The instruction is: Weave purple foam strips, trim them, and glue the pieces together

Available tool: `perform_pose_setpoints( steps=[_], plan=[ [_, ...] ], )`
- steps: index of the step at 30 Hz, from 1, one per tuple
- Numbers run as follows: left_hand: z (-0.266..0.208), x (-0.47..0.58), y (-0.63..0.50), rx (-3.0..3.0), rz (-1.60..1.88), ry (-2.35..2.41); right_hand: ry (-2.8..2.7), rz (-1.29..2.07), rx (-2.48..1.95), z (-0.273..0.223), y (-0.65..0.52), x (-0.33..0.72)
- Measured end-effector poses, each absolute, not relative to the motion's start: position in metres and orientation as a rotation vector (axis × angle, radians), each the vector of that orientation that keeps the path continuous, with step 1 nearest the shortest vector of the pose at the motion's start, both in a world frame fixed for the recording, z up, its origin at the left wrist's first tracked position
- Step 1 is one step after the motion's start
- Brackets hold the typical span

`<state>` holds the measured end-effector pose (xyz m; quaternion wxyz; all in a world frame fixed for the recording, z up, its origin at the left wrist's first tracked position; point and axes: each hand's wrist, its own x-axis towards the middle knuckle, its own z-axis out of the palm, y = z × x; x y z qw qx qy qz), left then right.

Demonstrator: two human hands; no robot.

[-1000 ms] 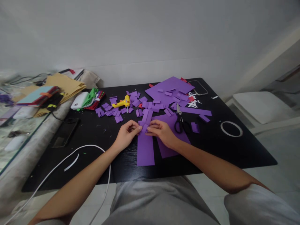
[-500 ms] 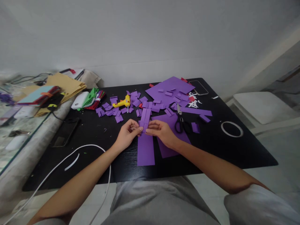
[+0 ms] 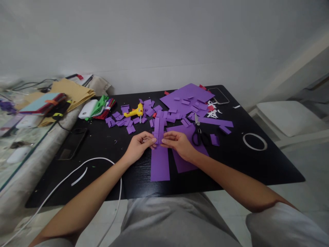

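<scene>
My left hand (image 3: pixel 140 145) pinches the left edge of a folded purple paper strip (image 3: pixel 159 127), thumb on top. On the strip's opposite edge, the thumb and fingers of my right hand (image 3: pixel 178 144) are closed. The strip points away from me, with creases running along and across it. Beneath it lies a wider purple paper strip (image 3: pixel 160 168), flat on the black table. A purple paper sheet (image 3: pixel 183 161) is partly covered by my right hand. Black-handled scissors (image 3: pixel 198 132) rest on that sheet's right side.
Small folded purple pieces (image 3: pixel 130 129) lie scattered beyond my hands, around a yellow glue gun (image 3: pixel 136 110). A large purple sheet (image 3: pixel 189 92) is at the back. A phone (image 3: pixel 73 144) and a white cable (image 3: pixel 77 168) lie left, a tape-like ring (image 3: pixel 255 149) right.
The folded strip has shifted and turned slightly between my fingers, its two long halves now looking more folded together. Both hands stay in nearly the same place.
</scene>
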<state>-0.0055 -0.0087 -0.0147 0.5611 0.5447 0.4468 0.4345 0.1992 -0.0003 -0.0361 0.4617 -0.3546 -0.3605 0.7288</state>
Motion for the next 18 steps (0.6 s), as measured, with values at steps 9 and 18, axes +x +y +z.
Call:
perform_pose_setpoints(
  steps=[9,18],
  plan=[
    [-0.0154,-0.0030,-0.0110,1.314,1.059,1.108,-1.044,1.643,-0.959,-0.0307,-0.0062,0.1978],
    [-0.0151,-0.0011,-0.0129,1.335,1.063,1.126,-1.028,1.634,-0.997,-0.0333,-0.0059,0.1952]
  ],
)
